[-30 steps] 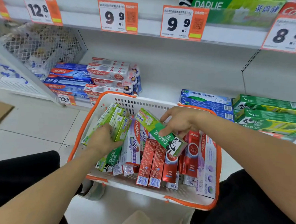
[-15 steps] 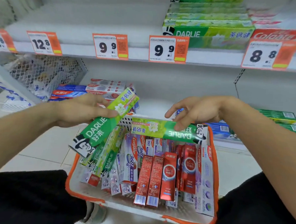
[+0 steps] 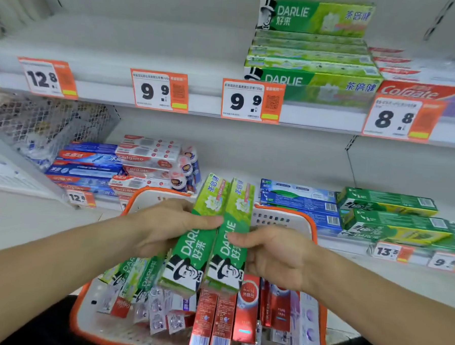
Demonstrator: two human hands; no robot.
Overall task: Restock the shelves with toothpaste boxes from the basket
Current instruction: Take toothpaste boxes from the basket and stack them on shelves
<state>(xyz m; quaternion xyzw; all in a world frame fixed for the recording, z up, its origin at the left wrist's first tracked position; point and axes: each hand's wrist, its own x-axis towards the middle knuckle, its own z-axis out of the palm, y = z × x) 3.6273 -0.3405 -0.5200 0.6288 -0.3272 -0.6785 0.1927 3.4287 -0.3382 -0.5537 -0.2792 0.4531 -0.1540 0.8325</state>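
Observation:
Two green Darlie toothpaste boxes stand side by side above the white, orange-rimmed basket [image 3: 284,220]. My left hand [image 3: 165,227] grips the left Darlie box [image 3: 190,252], thumb across its front. My right hand [image 3: 275,254] grips the right Darlie box [image 3: 227,254] from its right side. Both boxes point up and away from me. Below them the basket holds more green Darlie boxes [image 3: 142,273], red boxes [image 3: 213,322] and pale Colgate boxes. A stack of matching Darlie boxes [image 3: 311,60] lies on the upper shelf [image 3: 109,50].
Price tags [image 3: 159,91] hang along the upper shelf's front edge. The lower shelf carries blue and white Colgate boxes [image 3: 89,167] at left, blue boxes [image 3: 298,199] and green boxes [image 3: 393,215] at right. A wire rack [image 3: 39,125] stands at far left.
Both hands lifted one green Darlie box each out of the basket and brought them together, side by side and pointing upward. The view tilted up toward the upper shelf.

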